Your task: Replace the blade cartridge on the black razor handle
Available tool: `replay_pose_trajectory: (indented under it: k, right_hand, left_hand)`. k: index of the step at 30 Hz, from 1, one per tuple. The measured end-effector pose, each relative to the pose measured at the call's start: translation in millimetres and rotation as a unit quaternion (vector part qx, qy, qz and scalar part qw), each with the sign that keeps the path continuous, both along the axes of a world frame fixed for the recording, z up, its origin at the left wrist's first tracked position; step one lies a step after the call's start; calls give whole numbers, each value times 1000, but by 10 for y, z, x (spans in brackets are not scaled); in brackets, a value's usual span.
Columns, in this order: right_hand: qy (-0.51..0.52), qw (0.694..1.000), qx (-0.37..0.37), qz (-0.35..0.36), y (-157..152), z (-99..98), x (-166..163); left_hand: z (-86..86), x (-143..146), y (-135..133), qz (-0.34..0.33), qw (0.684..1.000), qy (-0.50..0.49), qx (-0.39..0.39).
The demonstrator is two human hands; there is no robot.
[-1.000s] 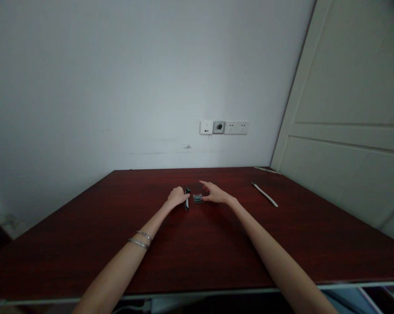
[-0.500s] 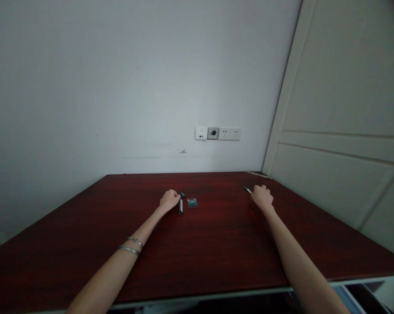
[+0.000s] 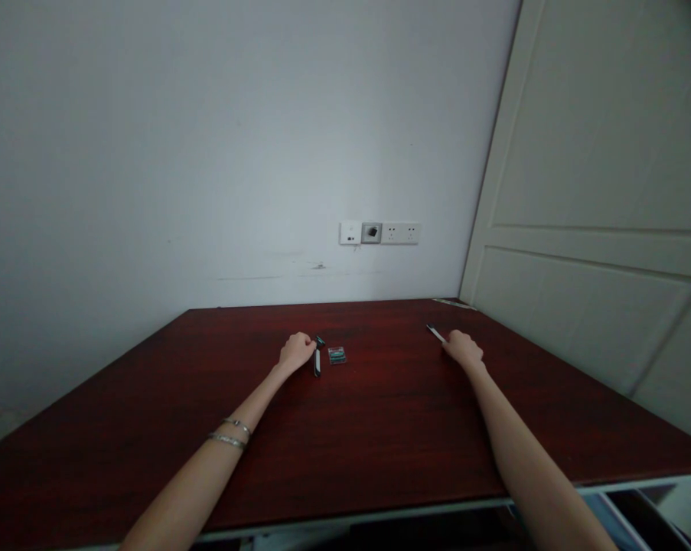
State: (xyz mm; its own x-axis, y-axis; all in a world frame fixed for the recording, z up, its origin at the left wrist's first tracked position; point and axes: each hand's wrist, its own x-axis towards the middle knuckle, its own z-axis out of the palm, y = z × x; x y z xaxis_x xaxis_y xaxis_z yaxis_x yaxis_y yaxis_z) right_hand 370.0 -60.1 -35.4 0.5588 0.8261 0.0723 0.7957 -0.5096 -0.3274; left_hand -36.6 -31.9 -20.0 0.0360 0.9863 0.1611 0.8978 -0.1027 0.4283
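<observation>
My left hand [image 3: 297, 352] is closed, with its fingertips at the neck of a razor [image 3: 317, 363]. The razor's dark head lies at the far end and its pale, dark-edged handle points towards me. Just right of it, a small clear case [image 3: 337, 355] with a dark green insert lies flat on the table. Further right, my right hand [image 3: 463, 348] is closed around the near end of a slim white stick with a dark tip [image 3: 436, 333], which looks like a razor handle. My fingers hide the rest of it.
Everything lies on a dark red wooden table [image 3: 345, 451]. Behind it stands a white wall with several sockets [image 3: 379, 233]. A pale panelled door [image 3: 598, 306] borders the right side. Below the front edge at the right, an open drawer [image 3: 626, 520] shows.
My right hand has shifted slightly right and towards me, and more of the white stick shows. My left hand, the razor and the case have stayed in place.
</observation>
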Motion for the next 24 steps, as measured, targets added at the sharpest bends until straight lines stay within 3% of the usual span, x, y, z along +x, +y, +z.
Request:
replay_pose_trajectory:
  k: [12, 17, 24]
  right_hand:
    - [20, 999, 32, 25, 2, 29, -214]
    - [49, 995, 39, 82, 26, 94, -688]
    - [9, 983, 31, 182, -8, 116, -1528]
  left_hand:
    - [-6, -59, 21, 10, 999, -35, 0]
    - [-18, -100, 41, 8, 999, -52, -11]
    - [-71, -118, 97, 2, 998, -60, -3]
